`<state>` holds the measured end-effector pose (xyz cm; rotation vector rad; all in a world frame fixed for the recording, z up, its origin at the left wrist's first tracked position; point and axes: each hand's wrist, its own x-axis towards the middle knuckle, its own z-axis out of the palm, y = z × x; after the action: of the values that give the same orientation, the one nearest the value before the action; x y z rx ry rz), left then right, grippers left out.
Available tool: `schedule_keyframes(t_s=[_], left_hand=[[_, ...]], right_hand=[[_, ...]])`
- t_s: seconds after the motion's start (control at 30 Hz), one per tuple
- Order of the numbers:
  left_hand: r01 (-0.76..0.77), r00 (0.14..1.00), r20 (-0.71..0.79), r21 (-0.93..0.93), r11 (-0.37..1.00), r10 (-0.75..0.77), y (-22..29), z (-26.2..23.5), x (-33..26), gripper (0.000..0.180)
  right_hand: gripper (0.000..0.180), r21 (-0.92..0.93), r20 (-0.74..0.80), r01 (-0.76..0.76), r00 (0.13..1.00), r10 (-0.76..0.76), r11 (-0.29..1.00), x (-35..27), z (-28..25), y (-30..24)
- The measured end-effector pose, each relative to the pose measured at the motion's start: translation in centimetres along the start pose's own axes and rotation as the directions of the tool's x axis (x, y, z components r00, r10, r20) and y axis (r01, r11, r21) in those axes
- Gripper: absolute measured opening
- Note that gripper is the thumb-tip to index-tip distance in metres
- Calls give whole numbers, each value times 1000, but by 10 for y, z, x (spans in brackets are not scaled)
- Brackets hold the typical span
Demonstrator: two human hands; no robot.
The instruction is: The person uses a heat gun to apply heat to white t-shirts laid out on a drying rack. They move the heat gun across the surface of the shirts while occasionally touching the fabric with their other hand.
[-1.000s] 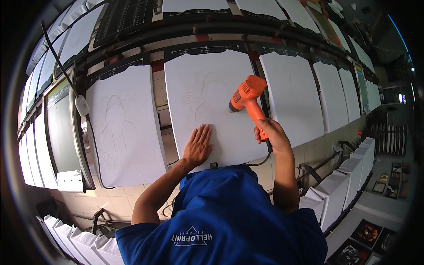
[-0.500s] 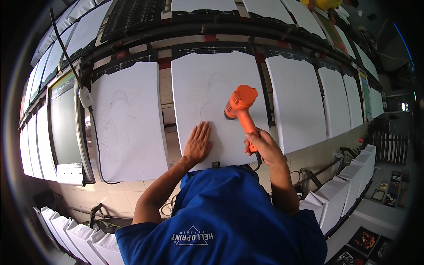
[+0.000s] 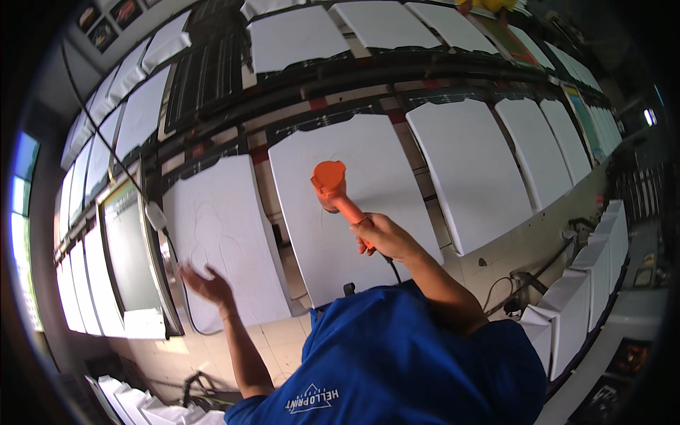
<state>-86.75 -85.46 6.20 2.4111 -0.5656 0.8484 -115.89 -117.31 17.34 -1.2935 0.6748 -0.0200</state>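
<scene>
My right hand is wrapped round the handle of an orange heat gun. The gun's dark nozzle points down over the white cloth-covered board in front of me, on which faint outlines show. My left hand holds nothing, its fingers apart, over the lower left part of a neighbouring white board with faint line marks. Close by its fingertips runs a black cord with a white inline box. Whether the fingers touch the cord, I cannot tell.
A framed screen stands left of the boards. More white boards line up to the right, and another row lies beyond dark rails. White-covered boards stand behind me at right. A person in yellow is at the far edge.
My left hand has lifted off the middle board and moved left to beside the cord. The heat gun has shifted left in my right hand. The whole view has turned.
</scene>
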Motion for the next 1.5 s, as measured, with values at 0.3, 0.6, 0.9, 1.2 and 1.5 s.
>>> schedule_keyframes(t_s=[0.3,0.6,0.9,1.2,1.5], left_hand=[[-8,971,232,238,971,-49,-197,-73,-83,42],[209,855,324,501,840,-406,-107,-96,-268,38],[330,811,416,257,909,-412,39,-83,-344,41],[491,740,508,42,870,-442,189,-55,-343,40],[567,737,466,-32,823,-490,306,-68,-331,30]], right_hand=[[41,32,251,92,963,-97,995,-3,4,22],[53,-250,168,103,984,-61,963,-65,-28,26],[53,93,99,-13,995,4,996,-150,-169,69],[56,224,8,30,999,-33,974,-247,-335,94],[35,171,142,27,989,-52,985,-193,-404,48]])
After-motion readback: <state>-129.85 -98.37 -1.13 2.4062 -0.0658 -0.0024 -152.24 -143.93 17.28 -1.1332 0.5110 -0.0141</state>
